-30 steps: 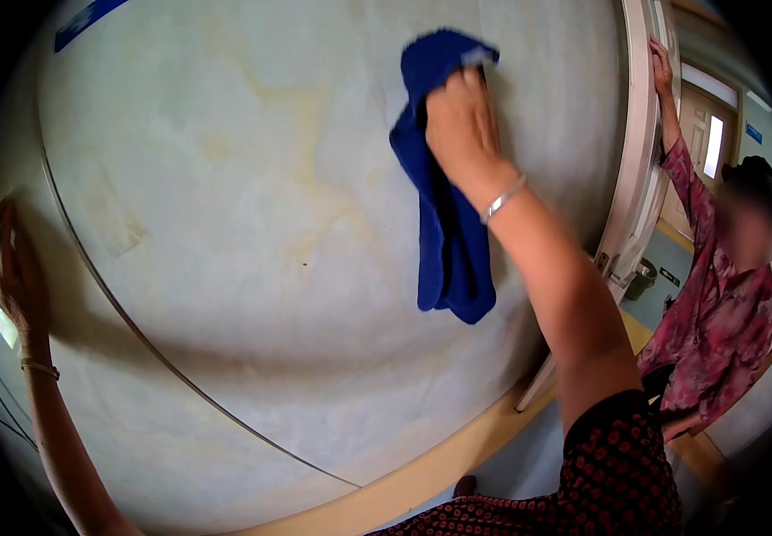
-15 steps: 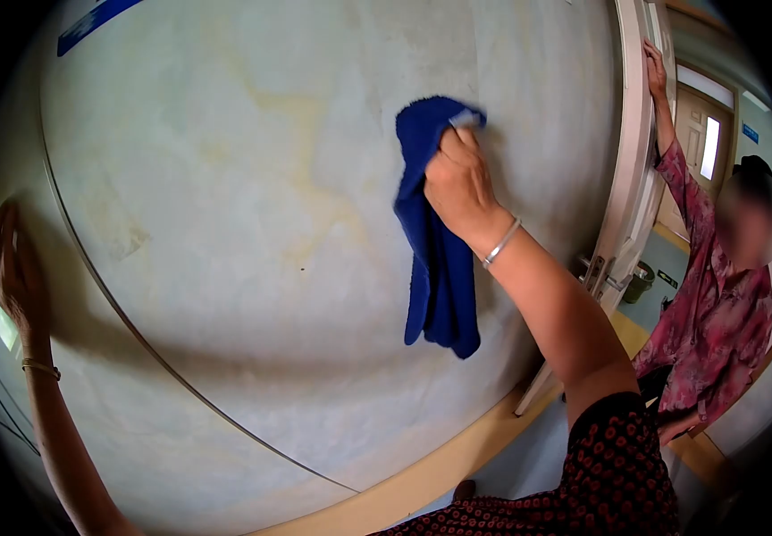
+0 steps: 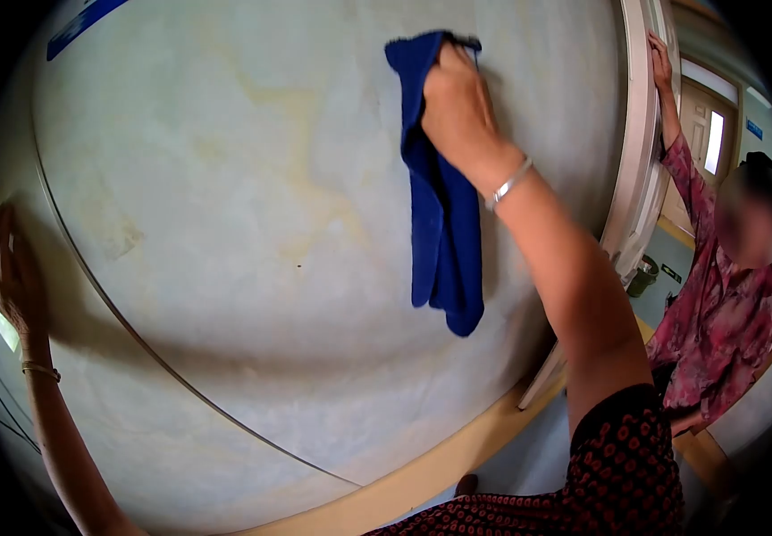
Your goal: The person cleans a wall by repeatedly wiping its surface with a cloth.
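My right hand [image 3: 459, 107] grips a dark blue cloth [image 3: 444, 214] near its top and holds it against the pale wall [image 3: 180, 152]. The cloth hangs down in folds below my fingers, and a silver bracelet [image 3: 509, 183] circles that wrist. Over at the far left, my left hand [image 3: 15, 272] rests on the wall with its fingers stretched upward, beyond a thin dark seam [image 3: 122, 317]. Nothing shows in it. Yellowish stains [image 3: 301, 152] mark the wall between the two hands.
A person in a pink patterned top [image 3: 725, 330] stands at the right, one hand [image 3: 660, 62] raised to the white door frame [image 3: 627, 143]. Behind are a bin [image 3: 643, 277] and a door [image 3: 700, 129]. A blue strip [image 3: 82, 27] sits high on the wall.
My right hand has moved up the wall with the blue cloth. My left hand stays in nearly the same place.
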The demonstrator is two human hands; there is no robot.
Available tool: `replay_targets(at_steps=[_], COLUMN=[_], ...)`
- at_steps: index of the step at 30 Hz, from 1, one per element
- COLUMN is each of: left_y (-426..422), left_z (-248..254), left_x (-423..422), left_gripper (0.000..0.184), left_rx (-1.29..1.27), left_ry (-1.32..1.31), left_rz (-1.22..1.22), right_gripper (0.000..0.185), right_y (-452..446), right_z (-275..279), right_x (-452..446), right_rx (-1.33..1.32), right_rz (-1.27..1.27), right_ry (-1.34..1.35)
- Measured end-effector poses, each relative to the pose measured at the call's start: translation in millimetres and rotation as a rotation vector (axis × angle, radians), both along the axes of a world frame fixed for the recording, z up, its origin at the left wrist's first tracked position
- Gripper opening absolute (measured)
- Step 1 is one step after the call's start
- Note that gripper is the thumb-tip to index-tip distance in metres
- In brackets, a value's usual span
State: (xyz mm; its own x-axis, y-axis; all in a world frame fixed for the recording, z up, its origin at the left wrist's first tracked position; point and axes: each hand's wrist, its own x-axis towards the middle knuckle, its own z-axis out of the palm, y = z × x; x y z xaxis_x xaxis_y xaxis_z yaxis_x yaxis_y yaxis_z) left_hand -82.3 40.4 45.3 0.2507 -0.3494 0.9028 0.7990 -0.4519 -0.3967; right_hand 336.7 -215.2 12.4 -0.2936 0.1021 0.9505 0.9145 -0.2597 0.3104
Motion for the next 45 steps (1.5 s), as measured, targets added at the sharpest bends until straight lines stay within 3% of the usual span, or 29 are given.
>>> replay_targets(at_steps=[2, 4, 6, 8, 11, 16, 20, 22, 25, 28, 31, 34, 40, 45], left_y=[-1, 3, 9, 4, 6, 3, 2, 5, 9, 10, 5, 2, 4, 2], left_z=[-1, -1, -1, 0, -1, -2, 0, -1, -1, -1, 2, -2, 2, 2], left_x=[-1, -4, -7, -5, -2, -4, -2, -4, -7, -10, -5, -1, -6, -6], left_gripper=[0.029, 0.029, 0.029, 0.029, 0.029, 0.028, 0.029, 0.029, 0.029, 0.029, 0.028, 0.028, 0.029, 0.029], left_rx=[-0.003, 0.0, 0.029, 0.025, -0.004, 0.001, -0.019, -0.024, -0.005, 0.0, 0.001, -0.005, 0.007, 0.011], left_ry=[0.018, 0.022, 0.015, 0.003, 0.0, 0.023, 0.009, 0.004, 0.01, 0.026, 0.019, 0.008, 0.016, 0.008], left_rz=[-0.009, -0.021, -0.014, 0.007, -0.004, -0.056, -0.054, -0.056, -0.055, -0.062, -0.023, -0.023, -0.019, 0.032], right_gripper=[0.009, 0.011, 0.013, 0.012, 0.012, 0.011, 0.007, 0.009, 0.011, 0.011, 0.01, 0.006, 0.007, 0.008], right_y=[0, -5, -5, -7, -3, -8, -8, -3, -7, -9, -10, -9, -7, -2], right_z=[7, -17, -40, -35, -4, -32, -11, 0, -24, -46, -15, -1, -53, -10], right_x=[-2, -3, -3, -2, -4, -5, -4, -5, -7, -1, -3, -6, -2, 4], right_rx=[0.061, -0.029, 0.001, -0.052, 0.002, -0.035, -0.003, 0.028, -0.019, -0.004, 0.027, -0.005, -0.017, 0.137], right_rz=[0.026, -0.133, -0.011, -0.13, -0.04, -0.126, -0.196, -0.076, -0.19, -0.056, -0.21, -0.171, -0.111, -0.124], right_ry=[-0.092, -0.05, -0.129, -0.086, -0.043, -0.047, -0.027, -0.044, 0.022, -0.034, -0.035, 0.013, -0.054, -0.109])
